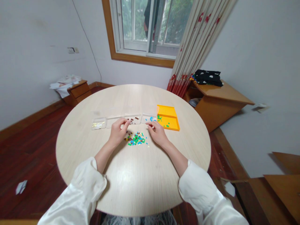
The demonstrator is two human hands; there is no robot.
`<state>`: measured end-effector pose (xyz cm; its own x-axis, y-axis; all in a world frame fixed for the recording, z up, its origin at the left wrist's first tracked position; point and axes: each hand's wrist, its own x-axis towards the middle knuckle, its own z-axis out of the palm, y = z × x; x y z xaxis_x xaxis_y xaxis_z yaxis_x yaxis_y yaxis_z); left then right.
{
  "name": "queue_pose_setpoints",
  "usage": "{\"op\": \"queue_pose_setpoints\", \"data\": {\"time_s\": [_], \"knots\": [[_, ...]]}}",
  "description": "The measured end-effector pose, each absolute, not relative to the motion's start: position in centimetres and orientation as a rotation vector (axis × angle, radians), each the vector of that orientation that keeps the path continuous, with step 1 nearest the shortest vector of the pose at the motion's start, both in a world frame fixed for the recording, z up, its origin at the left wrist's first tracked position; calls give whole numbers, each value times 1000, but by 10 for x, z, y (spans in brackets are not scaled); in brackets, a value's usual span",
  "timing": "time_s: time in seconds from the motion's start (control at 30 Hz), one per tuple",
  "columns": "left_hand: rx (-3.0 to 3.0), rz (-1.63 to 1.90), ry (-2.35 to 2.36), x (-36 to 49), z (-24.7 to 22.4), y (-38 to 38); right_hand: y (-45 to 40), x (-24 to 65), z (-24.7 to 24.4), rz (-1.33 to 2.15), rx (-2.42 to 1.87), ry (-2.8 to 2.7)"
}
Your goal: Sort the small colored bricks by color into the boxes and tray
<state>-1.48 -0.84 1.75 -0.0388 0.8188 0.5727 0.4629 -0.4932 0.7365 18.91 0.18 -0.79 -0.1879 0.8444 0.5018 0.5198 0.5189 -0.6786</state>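
A loose pile of small toy building bricks (137,139), green, blue, brown and yellow, lies on the table between my wrists. My left hand (118,131) is pinched closed by the front edge of a clear box with brown bricks (136,118); anything between its fingertips is too small to make out. My right hand (157,132) is also closed, thumb against fingers, just in front of another clear box with blue bricks (151,118). What it may hold does not show. Beside that, an open orange box (174,128) contains some green bricks (167,125).
At the row's left end, a clear box (93,128) holds pale yellow and white pieces, next to another clear box (110,122). All stand on a round pale table (136,181). Beyond it are a wooden cabinet (206,109) with dark cloth and a small drawer unit (79,90) with papers.
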Motion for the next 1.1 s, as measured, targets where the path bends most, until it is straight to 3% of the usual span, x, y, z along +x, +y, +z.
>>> {"op": "queue_pose_setpoints", "data": {"time_s": [1.1], "knots": [[1879, 1588, 1345, -15, 16, -9, 3, 189, -9, 454, -1122, -1860]]}}
